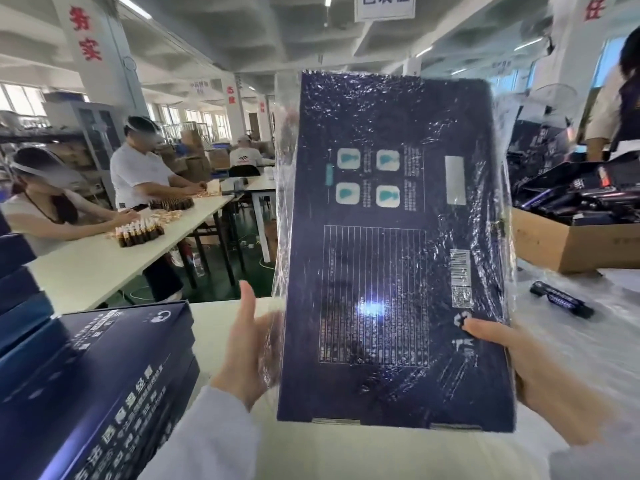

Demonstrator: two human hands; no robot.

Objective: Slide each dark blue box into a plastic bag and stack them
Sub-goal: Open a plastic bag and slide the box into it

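1. Box (391, 237) held upright above table (214, 327), almost fully inside bag (282, 188); bottom edge looks uncovered.
2. Right hand (540, 372) grips lower right corner, thumb on front. Left hand (242, 348) holds bag's left edge, fingers behind film, thumb straight.
3. Stack (104, 368) lies at left; bagged or not, can't tell. This box not yet stacked.
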